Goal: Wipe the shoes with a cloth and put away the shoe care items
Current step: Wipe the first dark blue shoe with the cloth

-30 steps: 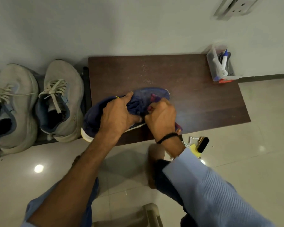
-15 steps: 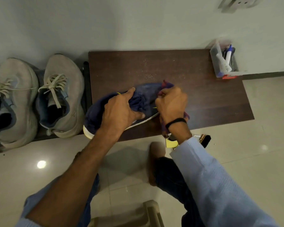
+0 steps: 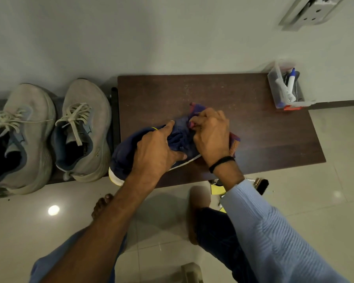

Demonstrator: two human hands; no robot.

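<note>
Head view: a navy shoe (image 3: 127, 158) lies on the dark desk (image 3: 253, 123), its heel at the near-left corner. The left hand (image 3: 157, 148) grips the shoe's upper, fingers curled round it. The right hand (image 3: 211, 133) clutches a purple cloth (image 3: 234, 142) against the toe. What looks like a brush (image 3: 262, 185) lies on the floor, partly hidden by the right sleeve.

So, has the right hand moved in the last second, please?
Yes: the right hand slid toward the toe of the navy fabric shoe, away from the near edge of the dark wooden table.
</note>
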